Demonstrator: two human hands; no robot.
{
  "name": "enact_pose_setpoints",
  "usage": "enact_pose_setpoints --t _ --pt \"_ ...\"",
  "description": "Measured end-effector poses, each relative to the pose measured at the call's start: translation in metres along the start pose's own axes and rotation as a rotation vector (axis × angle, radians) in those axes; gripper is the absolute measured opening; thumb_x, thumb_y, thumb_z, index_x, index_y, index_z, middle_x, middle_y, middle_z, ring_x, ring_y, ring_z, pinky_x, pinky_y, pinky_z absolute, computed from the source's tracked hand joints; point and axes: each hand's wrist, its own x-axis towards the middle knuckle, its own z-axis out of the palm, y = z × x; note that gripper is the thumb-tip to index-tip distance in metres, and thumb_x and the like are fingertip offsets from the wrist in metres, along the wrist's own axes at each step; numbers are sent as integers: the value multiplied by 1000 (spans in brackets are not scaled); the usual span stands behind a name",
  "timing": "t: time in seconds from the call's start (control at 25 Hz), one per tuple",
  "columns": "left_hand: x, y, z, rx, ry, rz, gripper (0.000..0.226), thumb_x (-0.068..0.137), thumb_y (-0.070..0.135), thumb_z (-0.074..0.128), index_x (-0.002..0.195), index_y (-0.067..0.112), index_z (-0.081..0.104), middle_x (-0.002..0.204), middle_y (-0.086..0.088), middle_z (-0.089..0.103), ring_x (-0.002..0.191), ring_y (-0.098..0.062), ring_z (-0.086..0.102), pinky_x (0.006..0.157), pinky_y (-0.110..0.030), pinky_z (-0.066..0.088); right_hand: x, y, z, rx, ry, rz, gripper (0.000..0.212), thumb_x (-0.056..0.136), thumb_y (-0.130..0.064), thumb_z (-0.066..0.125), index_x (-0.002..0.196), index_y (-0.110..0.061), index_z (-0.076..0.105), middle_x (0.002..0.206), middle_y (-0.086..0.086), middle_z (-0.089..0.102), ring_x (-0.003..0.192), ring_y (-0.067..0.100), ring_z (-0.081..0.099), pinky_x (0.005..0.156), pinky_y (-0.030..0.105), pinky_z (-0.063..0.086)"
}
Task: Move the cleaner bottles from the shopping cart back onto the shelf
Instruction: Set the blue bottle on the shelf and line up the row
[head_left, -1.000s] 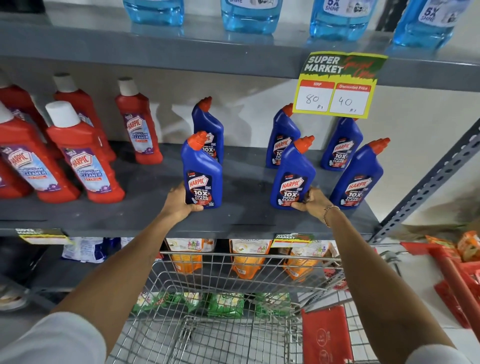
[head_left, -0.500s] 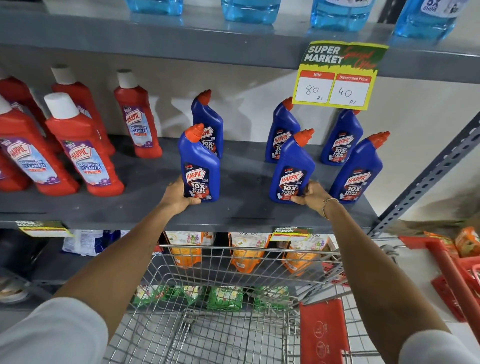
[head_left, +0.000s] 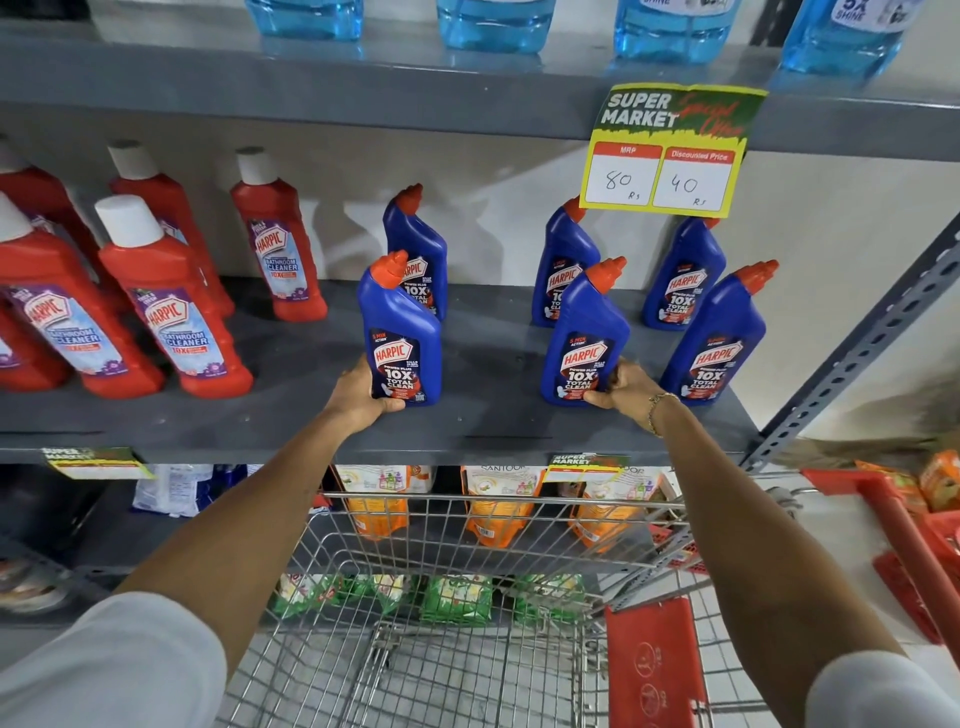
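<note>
Two blue cleaner bottles with orange caps stand upright near the front of the grey middle shelf (head_left: 493, 415). My left hand (head_left: 358, 395) grips the base of the left blue bottle (head_left: 400, 332). My right hand (head_left: 626, 387) grips the base of the right blue bottle (head_left: 584, 338). Several more blue bottles stand behind and to the right, one at the shelf's right end (head_left: 719, 338). The wire shopping cart (head_left: 467, 649) sits below my arms, and the part of its basket in view holds no bottles.
Red bathroom-cleaner bottles (head_left: 171, 306) fill the shelf's left side. A price sign (head_left: 670, 150) hangs from the upper shelf, which carries light-blue bottles (head_left: 493, 21). Orange pouches (head_left: 498, 509) and green packets sit on lower shelves. A slanted metal upright (head_left: 857, 348) and a red cart handle (head_left: 904, 530) are at right.
Both hands stay on the two front bottles, which keep their places on the shelf. The view has tilted slightly, so the shelf sits a little lower in frame.
</note>
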Motion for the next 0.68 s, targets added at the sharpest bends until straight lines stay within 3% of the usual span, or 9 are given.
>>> enact_pose_setpoints --t 0.2,0.32,0.4,0.48,0.52,0.6,0.68 --pt "1 1 -2 11 -17 8 71 67 9 79 128 15 42 124 -11 62 99 -18 54 89 -30 40 -6 -4 2 0 -9 17 59 73 10 68 124 -8 46 119 7 60 118 26 53 96 35 44" --pt "-3 -2 -3 -45 -22 -10 69 68 12 79 126 14 43 123 -9 62 106 -23 58 90 -32 41 -24 -6 14 216 70 -51 73 72 16 65 133 -6 33 131 13 51 123 26 48 101 42 43" --pt "-8 -7 -5 -97 -19 -32 63 69 13 79 121 11 44 118 -8 62 103 -22 58 89 -32 42 -45 -3 38 287 345 -108 71 75 8 67 135 -8 33 130 7 49 119 18 48 99 37 43" --pt "-16 -12 -9 -141 18 -25 62 71 14 78 123 9 45 112 -5 60 98 -21 58 87 -33 45 -67 -1 72 290 769 -108 43 77 2 66 116 -11 50 116 5 57 106 15 55 92 31 49" --pt "-20 -15 -13 -156 49 -13 61 72 14 77 124 8 46 111 -4 60 95 -21 59 87 -32 46 -76 -4 93 325 902 -123 31 77 5 63 102 -13 55 106 8 61 96 16 58 85 26 53" --pt "-30 -27 -27 -155 116 26 46 77 15 73 118 6 55 107 -8 67 88 -21 62 87 -32 47 -87 -19 143 328 900 -211 28 73 13 57 86 -11 60 90 15 63 81 20 58 68 11 50" --pt "-42 -46 -49 -130 194 60 25 81 19 68 103 9 65 97 -10 72 86 -21 66 88 -32 47 -89 -39 195 201 717 -265 31 72 15 55 75 -16 60 83 16 65 72 20 58 60 5 44"
